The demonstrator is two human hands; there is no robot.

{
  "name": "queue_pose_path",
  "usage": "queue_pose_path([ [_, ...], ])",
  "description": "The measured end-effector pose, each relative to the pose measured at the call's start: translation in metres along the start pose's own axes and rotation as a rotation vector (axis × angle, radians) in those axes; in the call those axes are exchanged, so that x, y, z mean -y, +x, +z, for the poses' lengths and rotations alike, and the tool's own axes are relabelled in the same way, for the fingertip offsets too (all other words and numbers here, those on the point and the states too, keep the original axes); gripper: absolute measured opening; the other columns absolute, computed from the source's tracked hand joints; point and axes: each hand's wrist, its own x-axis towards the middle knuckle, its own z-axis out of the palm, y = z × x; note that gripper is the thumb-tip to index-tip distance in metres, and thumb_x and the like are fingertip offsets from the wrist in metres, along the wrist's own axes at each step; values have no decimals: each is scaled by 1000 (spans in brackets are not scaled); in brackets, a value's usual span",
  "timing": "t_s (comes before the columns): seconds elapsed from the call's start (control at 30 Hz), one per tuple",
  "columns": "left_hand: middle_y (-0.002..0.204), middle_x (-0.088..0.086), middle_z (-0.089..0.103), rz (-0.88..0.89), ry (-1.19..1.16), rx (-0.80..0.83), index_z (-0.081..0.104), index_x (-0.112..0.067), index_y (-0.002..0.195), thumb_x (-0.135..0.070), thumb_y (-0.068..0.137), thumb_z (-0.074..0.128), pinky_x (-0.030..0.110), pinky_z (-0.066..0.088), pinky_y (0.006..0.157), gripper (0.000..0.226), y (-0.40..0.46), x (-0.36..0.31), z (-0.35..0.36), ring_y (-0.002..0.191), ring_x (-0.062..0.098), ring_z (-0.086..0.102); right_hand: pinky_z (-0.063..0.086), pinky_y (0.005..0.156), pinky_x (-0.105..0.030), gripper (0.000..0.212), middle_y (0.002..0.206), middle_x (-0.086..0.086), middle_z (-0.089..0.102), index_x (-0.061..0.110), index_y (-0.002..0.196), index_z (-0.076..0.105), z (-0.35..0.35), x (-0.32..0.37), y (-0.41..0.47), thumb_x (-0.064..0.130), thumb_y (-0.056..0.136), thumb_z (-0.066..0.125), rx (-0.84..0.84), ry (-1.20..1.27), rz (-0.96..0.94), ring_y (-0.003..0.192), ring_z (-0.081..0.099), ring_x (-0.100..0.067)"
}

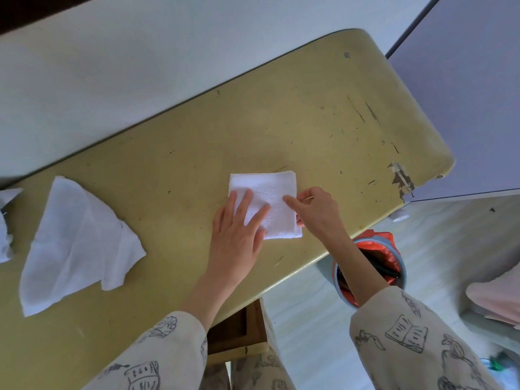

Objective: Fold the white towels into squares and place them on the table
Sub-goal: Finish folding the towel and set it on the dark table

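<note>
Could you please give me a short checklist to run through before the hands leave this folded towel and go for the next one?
1. Folded towel looks square: ok.
2. It lies fully on the table: ok.
3. Left hand rests flat on it: ok.
4. Right hand has let go of its edge: not ok, fingers are at the edge.
5. Loose towel within reach: ok.
6. Layers inside aligned: cannot tell.

We see yellow-olive bench (281, 122), top scratched, paint chipped at rt corner. Pale grey-white wall (112, 66) behind. Lilac-grey panel (464, 94) w/ dark edge at rt. Light floor (309, 319) below, soft daylight. Grey bin (401, 266) w/ orange liner beside bench edge. Brown wooden frame (239, 330) under bench.
</note>
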Motion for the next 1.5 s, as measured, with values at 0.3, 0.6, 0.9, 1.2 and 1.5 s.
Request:
queue_pose_path([
  [0.3,153,8,24,66,-45,39,36,-29,138,-51,87,41,47,23,110,56,-2,4,1,142,28,13,52,87,-47,12,96,-10,66,11,95,59,-4,-7,-1,19,87,56,131,-32,18,91,64,-29],
  [0.6,155,9,13,120,-109,23,25,-22,143,-10,87,39,41,13,117,60,-10,13,-5,144,26,5,51,85,-47,6,97,-8,63,11,95,53,-9,-8,-3,16,92,51,141,-60,-49,83,66,-28],
  [0.9,155,10,13,117,-44,9,21,-18,146,7,79,39,37,8,116,73,-10,14,-4,144,27,7,54,82,-43,3,89,-3,58,10,93,52,-11,-7,-1,8,92,49,143,-85,-46,73,66,-25],
  [1.2,157,5,-2,108,-42,108,4,-24,148,-15,83,15,35,-1,116,67,-11,13,-8,144,20,-9,50,82,-36,10,95,-3,62,13,92,53,-11,-9,-2,14,85,61,140,-155,-27,90,60,-23],
  [1.5,153,10,23,128,-7,-48,25,-6,143,-28,99,17,48,16,114,50,23,9,-15,142,23,13,32,106,-49,46,137,-19,48,0,129,48,35,-18,-2,21,93,29,-351,-699,-683,131,41,-35],
])
